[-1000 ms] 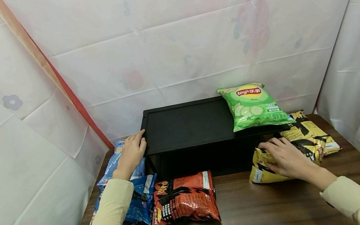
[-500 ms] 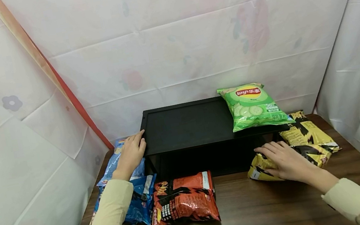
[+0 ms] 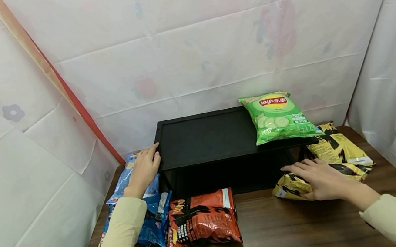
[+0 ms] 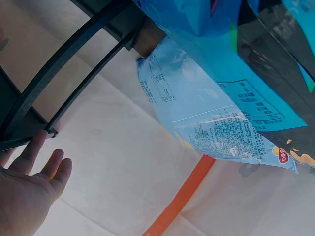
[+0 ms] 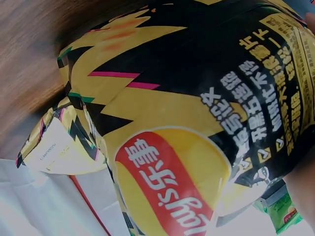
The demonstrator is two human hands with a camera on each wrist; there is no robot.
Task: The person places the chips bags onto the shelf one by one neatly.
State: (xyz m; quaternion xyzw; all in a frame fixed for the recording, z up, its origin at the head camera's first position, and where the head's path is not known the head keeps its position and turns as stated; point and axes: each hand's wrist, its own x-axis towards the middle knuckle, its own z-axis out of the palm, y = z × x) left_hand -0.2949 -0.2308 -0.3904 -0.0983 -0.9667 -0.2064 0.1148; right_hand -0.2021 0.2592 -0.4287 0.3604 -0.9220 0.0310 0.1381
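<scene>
Right hand (image 5: 302, 184) — mostly outside right wrist view.

Shelf top (image 3: 204, 137) free left of green bag (image 3: 278, 116); red bag (image 3: 203, 222) partly blocks lower front.

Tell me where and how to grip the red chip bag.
I'd pinch the red chip bag by its right edge, coming from the right: it lies on its broad side, tabletop shows beside that edge, and the dark blue bag crowds its left. The right hand holds the front yellow bag, so free it first.
</scene>
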